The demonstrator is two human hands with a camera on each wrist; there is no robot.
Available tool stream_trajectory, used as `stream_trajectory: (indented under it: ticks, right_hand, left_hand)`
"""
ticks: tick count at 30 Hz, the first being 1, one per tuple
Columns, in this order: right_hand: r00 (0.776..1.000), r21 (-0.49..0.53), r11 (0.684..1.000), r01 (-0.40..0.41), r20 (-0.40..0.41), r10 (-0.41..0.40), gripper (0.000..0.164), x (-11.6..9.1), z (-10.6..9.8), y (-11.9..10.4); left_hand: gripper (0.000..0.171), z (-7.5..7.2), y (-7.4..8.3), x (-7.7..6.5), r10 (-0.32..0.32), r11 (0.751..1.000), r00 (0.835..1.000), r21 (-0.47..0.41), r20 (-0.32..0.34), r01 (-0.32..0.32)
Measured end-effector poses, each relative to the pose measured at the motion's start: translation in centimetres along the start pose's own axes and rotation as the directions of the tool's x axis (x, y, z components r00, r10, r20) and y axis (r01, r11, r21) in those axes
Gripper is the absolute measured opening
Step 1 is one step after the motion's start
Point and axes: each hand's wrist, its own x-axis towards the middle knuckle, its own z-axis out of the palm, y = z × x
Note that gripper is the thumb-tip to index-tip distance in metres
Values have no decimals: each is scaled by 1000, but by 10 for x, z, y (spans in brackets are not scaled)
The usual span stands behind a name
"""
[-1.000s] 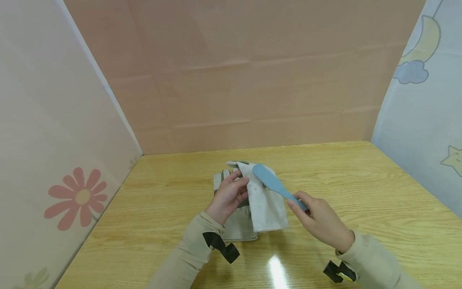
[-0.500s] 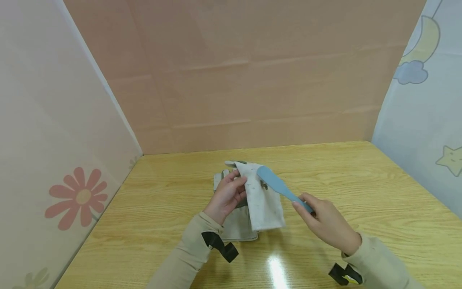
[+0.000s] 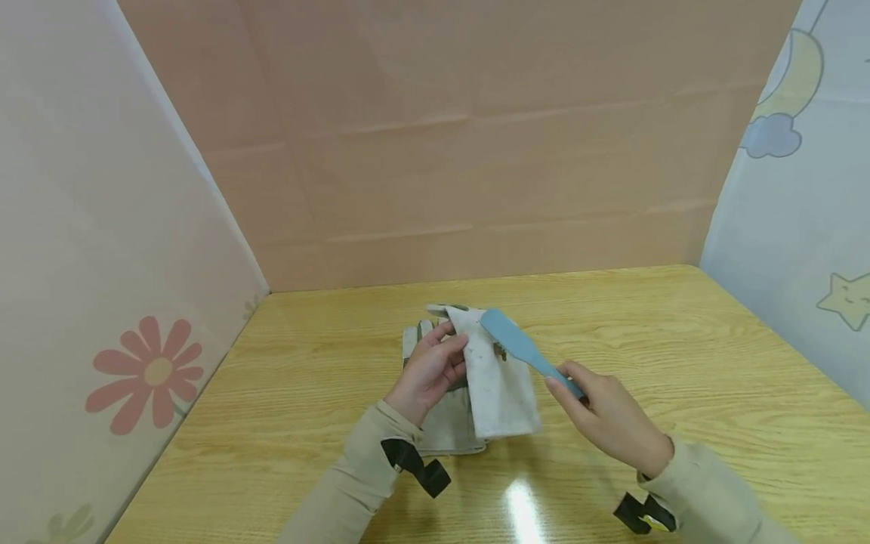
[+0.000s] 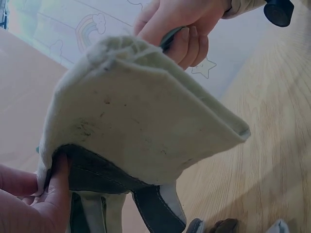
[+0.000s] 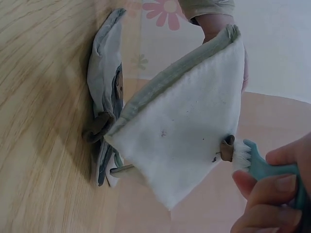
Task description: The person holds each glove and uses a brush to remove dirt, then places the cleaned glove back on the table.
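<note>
My left hand [image 3: 427,374] pinches a cream work glove [image 3: 501,404] and holds it raised off the table, cuff hanging down. Dark green patches and small dark specks on this glove show in the left wrist view. My right hand [image 3: 612,415] grips a blue brush [image 3: 519,346] by its handle. In the right wrist view, its white bristles [image 5: 241,156] meet the fabric beside a small brown tab [image 5: 227,148]. Under the raised glove, a second glove [image 3: 448,427] lies on the table, partly covered by my left hand.
The wood-grain table [image 3: 326,340] runs back to a plain pinkish-tan backdrop [image 3: 462,151]. Printed panels stand on both sides, a flower [image 3: 156,370] on the left one and a star [image 3: 846,301] on the right.
The brush in my right hand has shifted a little right and then slightly back left across the glove. The glove's cuff swings slightly; my left hand keeps its hold.
</note>
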Motion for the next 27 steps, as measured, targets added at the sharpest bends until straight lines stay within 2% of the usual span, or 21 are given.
stream_trajectory:
  ticks: [8,16,20,27]
  right_hand:
    - [999,5,999,-37,17,37,16,-4,-3,1]
    - [999,10,1000,12,-41,-12,16,-2,-5,1]
    - [1000,13,1000,19,-16,-19,15,-2,-4,-1]
    - [1000,17,1000,-23,12,23,16,-5,-1,0]
  left_hand:
    - [39,-1,1,2,7,1000,1000,2,-26,-7]
    - [40,0,1,2,-2,1000,999,-11,-45,1]
    - [40,0,1,2,-9,1000,999,-17,-43,9]
    - [40,0,2,1,-7,1000,998,-12,-57,6]
